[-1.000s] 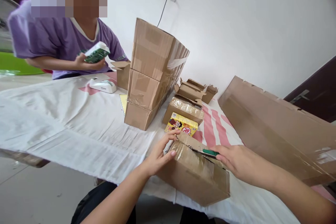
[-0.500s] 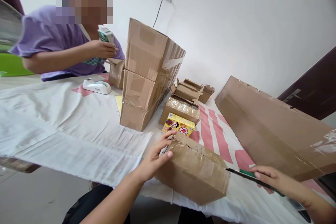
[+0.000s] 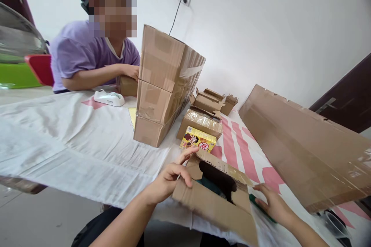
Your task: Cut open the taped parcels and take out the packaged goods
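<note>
A small cardboard box (image 3: pixel 216 210) stands open at the table's near edge, dark inside, with something teal showing in it. My left hand (image 3: pixel 169 179) is closed on the box's near left flap, the forefinger stretched toward a yellow cartoon carton (image 3: pixel 198 143) just behind it. My right hand (image 3: pixel 274 204) is low on the cloth to the right of the box, its fingers over a green box cutter (image 3: pixel 254 202) that lies against the table.
A tall stack of taped boxes (image 3: pixel 165 85) stands mid-table, with small boxes (image 3: pixel 211 100) behind the carton. A long flat cardboard box (image 3: pixel 304 146) fills the right side. Across the table another person (image 3: pixel 87 54) handles a small box beside a white tape dispenser (image 3: pixel 109 98).
The box was taped shut; now its flaps are open. My right hand drew the cutter off the box to the right and lowered it to the table. The other person put a carton down.
</note>
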A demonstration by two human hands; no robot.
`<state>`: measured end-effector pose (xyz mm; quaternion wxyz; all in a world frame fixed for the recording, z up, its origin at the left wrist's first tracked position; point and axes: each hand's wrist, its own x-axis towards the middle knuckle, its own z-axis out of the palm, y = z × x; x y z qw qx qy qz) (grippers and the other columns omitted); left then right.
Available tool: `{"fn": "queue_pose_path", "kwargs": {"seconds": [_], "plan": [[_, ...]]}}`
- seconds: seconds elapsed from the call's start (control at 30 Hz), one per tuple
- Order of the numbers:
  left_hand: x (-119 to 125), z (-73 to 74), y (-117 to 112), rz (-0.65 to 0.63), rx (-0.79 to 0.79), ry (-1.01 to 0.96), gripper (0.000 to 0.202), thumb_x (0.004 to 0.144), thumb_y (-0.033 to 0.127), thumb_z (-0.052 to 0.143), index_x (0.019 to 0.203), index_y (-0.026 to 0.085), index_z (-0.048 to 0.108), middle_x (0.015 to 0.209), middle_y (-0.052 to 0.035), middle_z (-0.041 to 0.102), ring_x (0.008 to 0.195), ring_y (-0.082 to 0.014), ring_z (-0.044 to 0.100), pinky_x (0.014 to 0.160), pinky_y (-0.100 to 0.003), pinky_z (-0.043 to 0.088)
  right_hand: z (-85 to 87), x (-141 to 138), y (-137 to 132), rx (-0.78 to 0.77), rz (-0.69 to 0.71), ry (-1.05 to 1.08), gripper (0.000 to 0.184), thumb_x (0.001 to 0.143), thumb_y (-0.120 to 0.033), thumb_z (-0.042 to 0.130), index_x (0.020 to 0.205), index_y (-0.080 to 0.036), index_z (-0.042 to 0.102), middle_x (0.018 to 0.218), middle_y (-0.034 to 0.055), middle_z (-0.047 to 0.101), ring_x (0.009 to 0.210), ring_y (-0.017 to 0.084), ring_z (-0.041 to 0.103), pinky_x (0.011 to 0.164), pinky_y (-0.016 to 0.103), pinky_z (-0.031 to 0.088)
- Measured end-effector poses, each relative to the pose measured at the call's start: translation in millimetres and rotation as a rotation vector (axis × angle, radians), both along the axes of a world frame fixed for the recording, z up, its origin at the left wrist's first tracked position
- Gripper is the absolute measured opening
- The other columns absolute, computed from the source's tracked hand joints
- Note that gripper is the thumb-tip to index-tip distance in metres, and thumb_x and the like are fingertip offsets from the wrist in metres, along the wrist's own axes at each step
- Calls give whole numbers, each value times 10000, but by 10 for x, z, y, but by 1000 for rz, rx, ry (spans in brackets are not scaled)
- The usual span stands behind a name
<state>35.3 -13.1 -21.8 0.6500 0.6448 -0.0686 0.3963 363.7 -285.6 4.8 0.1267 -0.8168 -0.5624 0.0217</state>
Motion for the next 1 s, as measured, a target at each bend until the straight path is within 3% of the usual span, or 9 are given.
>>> {"fn": "queue_pose_path", "kwargs": {"seconds": [0.13,0.23,0.33,0.43,0.7,0.83,1.0], "plan": [[10,15,4,11,65,69,278,847,405,696,617,251,718,1502,7,461,1461,-313,285,1189,-610,159,524,-427,244,161,52,-31,228,941,-378,505,1046,-232,646,1040,75,712,996,231,668,832,383,573],[29,15,5,33,76,87,296,855,431,679,629,244,723,1500,-2,462,1447,-304,318,1181,-593,215,838,-939,383,240,270,-6,166,954,-286,514,1070,-247,627,990,58,693,912,188,665,790,319,565],[47,5,-3,48,72,103,286,858,428,676,644,244,728,1494,-6,470,1449,-300,312,1183,-583,220,977,-1427,484,199,515,48,198,941,-186,517,1108,-248,604,989,50,664,924,176,634,794,307,545],[54,-3,-16,46,68,101,263,859,417,678,659,255,733,1488,6,475,1451,-291,311,1189,-576,211,946,-1754,571,138,589,81,212,905,-159,550,1104,-223,587,969,48,639,898,185,599,776,336,526],[59,-6,-26,42,48,77,303,857,474,661,668,250,739,1449,-19,518,1432,-295,348,1180,-567,237,729,-2051,724,123,407,16,158,773,-80,625,818,-208,545,796,1,589,742,176,537,653,313,425],[55,1,-20,30,57,67,324,862,492,646,671,246,738,1450,-33,512,1432,-299,348,1175,-565,250,701,-2110,759,157,459,-58,150,817,-67,532,756,-203,515,748,3,565,698,163,508,626,298,378],[7,49,-19,29,139,88,154,755,397,790,753,253,735,1497,-35,454,1452,-334,298,1177,-599,208,699,-2139,727,275,577,-295,210,865,-52,436,737,-194,521,697,23,535,659,168,456,609,317,346]]}}
